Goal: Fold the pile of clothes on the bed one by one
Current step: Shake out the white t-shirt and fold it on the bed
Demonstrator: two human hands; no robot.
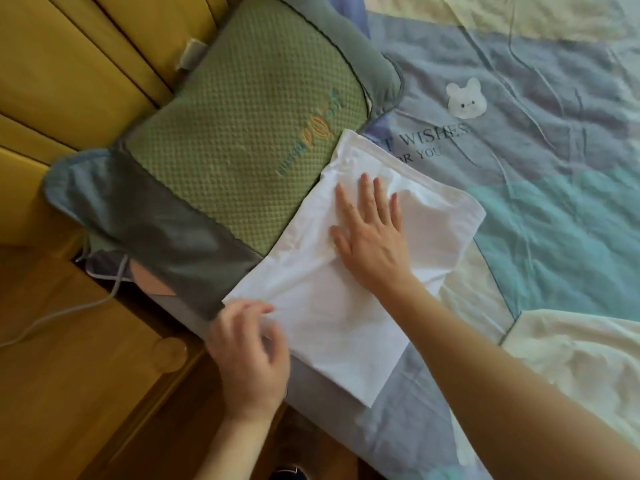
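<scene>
A folded white garment (329, 323) lies on the bed (554, 168), against the green pillow (242, 133). The right hand (372, 233) presses flat on it, fingers straight; the blurred left hand (247, 344) seems to pinch its near corner.

You have a single view, the wide-angle camera worn on your head. It looks forward and steeply down from beside the bed (306, 382), near enough that your left hand (249, 355) and right hand (370, 233) reach in from the bottom edge. The frame sits tilted: the bed's side runs diagonally, with a wooden surface (86, 410) lower left, the green pillow (242, 133) upper left and the patterned quilt (554, 202) filling the right.
</scene>
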